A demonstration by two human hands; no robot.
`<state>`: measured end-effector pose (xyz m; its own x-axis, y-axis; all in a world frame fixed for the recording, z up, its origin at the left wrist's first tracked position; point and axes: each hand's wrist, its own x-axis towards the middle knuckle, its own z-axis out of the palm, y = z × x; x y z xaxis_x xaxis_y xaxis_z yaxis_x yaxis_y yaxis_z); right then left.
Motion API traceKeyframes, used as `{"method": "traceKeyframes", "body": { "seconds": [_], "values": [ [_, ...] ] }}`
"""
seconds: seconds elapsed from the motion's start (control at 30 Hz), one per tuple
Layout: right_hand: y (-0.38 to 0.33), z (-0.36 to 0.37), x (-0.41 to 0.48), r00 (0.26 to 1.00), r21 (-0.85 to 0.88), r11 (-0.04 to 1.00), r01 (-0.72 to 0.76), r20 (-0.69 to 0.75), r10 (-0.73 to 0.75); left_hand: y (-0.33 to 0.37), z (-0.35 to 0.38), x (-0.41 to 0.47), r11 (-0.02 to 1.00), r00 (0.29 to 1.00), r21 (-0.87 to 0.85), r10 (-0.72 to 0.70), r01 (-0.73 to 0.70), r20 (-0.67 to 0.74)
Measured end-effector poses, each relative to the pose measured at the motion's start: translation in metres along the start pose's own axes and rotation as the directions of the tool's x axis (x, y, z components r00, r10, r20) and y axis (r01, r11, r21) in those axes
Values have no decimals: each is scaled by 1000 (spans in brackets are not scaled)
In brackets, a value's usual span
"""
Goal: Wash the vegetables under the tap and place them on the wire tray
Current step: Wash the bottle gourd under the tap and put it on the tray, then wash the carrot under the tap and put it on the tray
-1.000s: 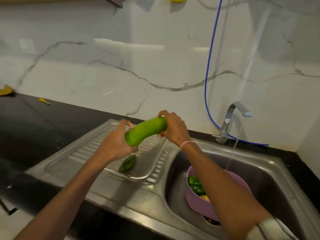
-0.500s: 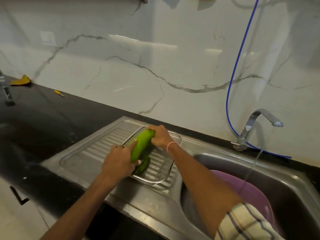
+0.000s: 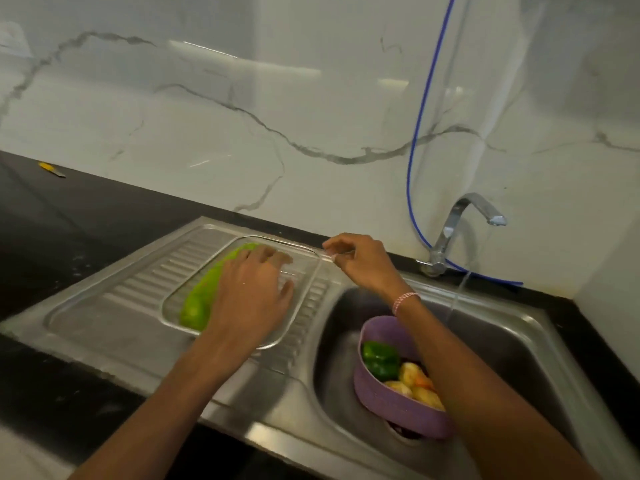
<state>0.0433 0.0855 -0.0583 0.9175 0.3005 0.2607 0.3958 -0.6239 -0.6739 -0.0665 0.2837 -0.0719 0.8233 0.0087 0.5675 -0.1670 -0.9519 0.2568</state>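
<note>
A long light-green gourd (image 3: 204,294) lies in the wire tray (image 3: 304,292) on the sink's drainboard. My left hand (image 3: 252,296) is spread flat over the tray beside the gourd, fingers straight, gripping nothing. My right hand (image 3: 360,263) hovers empty above the tray's far right corner, fingers loosely curled. A purple bowl (image 3: 391,407) in the sink basin holds a green pepper (image 3: 381,360) and several yellowish vegetables (image 3: 414,384). The tap (image 3: 460,221) runs a thin stream of water into the basin. A smaller dark-green vegetable seen earlier in the tray is hidden.
The steel sink (image 3: 519,341) and ribbed drainboard (image 3: 138,289) sit in a black counter (image 3: 69,216). A blue hose (image 3: 420,116) runs down the marble wall behind the tap. A small yellow tool (image 3: 51,169) lies far left on the counter.
Both hands lowered the gourd into the tray and let it go. My right hand has drawn back to the right, and my left hand now lies flat over the tray.
</note>
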Motion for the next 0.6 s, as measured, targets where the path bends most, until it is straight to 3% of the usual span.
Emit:
{"method": "traceKeyframes", "body": {
  "seconds": [0.1, 0.23, 0.37, 0.5, 0.6],
  "values": [
    [40, -33, -38, 997, -19, 999, -41, -73, 40, 60, 17, 5, 980, 995, -171, 99, -99, -3],
    [100, -66, -85, 980, -24, 984, -178, -99, 175, 129, 73, 9, 937, 963, -338, 165, -86, 213],
    [155, -76, -113, 922, -142, 912, -384, -2, 387, 166, 144, 13, 975, 840, -224, 125, -4, 527],
    [202, -58, -128, 849, -295, 843, -449, 154, 506, 174, 202, 8, 979, 759, -58, 189, -197, 623],
    [216, -52, -129, 811, -302, 852, -429, 287, 510, 164, 225, 5, 956, 648, -72, 246, -283, 720]
  ]
}}
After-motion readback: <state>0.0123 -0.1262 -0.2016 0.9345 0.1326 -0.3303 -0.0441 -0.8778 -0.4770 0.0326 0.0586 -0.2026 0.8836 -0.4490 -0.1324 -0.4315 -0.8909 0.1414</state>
